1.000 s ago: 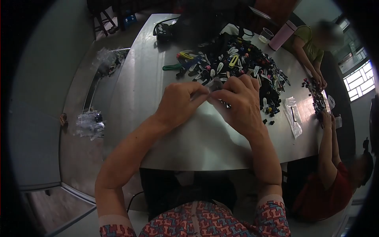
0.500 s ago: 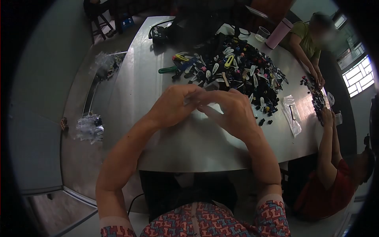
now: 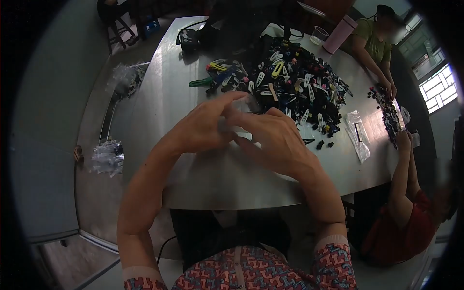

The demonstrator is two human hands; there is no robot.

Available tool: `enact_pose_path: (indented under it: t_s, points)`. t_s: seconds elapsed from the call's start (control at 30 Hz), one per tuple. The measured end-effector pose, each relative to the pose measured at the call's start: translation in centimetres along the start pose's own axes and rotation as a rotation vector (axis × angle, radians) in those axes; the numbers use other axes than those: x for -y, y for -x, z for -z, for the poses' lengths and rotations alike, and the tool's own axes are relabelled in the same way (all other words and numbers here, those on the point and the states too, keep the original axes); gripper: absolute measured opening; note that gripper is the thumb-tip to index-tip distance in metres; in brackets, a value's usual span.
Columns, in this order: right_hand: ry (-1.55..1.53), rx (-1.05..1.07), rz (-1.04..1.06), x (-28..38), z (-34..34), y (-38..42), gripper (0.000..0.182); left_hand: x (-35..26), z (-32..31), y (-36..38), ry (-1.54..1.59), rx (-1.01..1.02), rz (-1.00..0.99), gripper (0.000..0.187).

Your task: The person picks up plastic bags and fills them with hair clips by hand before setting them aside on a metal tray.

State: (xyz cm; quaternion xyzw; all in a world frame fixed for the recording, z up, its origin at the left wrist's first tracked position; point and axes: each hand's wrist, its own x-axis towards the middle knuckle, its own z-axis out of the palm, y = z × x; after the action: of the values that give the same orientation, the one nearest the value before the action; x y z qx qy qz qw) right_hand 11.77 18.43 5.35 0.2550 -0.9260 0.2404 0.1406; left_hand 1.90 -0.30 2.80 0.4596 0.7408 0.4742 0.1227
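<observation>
Clear plastic bag (image 3: 248, 103), as near as blur and glare let me judge, lies between the hands, partly hidden by the fingers; its contents cannot be made out.

Head view, observations. Left hand (image 3: 200, 124): curved about the plastic, index finger stretched along its far side; whether finger and thumb pinch it, I cannot tell. Right hand (image 3: 278, 137): fingers reach across toward the left palm, thumb spread below them. Fingertips smeared by motion, so a firm hold on the film is unconfirmed. Both hands are above the metal table (image 3: 227, 188). Just beyond the right hand: heap of hair clips (image 3: 299, 79). Beyond the left: green clip (image 3: 199, 83). Close on the right hand's outer side: loose black clips (image 3: 320, 144); farther out that way, a flat plastic bag (image 3: 357, 137) with a dark strip in it.

Risks, judged. (1) Slip: thin, slick film could slide from a light grip, dropping the bag or anything in it. (2) Crumpling: fingers crowding together might fold the film or close its mouth. (3) Mixing: with the heap so near the right knuckles, a wide sweep could catch clips and scatter them; a dropped small piece would be hard to pick out there.
</observation>
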Motion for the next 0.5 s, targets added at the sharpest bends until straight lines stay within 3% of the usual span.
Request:
enact_pose_path:
  t_s: [0.1,0.17,0.27,0.5]
  points:
    - [-0.012,-0.031,-0.017,-0.07,-0.05,0.0,0.039,-0.38,-0.21,-0.04,-0.001,0.022,0.09,0.075]
    - [0.045,0.121,-0.03,-0.54,-0.01,0.36,0.045,-0.31,-0.55,-0.17,-0.007,0.042,0.122,0.074]
    - [0.01,0.005,-0.004,-0.42,-0.24,0.3,0.045,-0.1,-0.93,0.03,0.052,-0.028,0.053,0.077]
    - [-0.001,0.061,-0.011,-0.75,-0.05,0.51,0.046,0.14,-0.98,-0.16,0.014,-0.047,0.117,0.08]
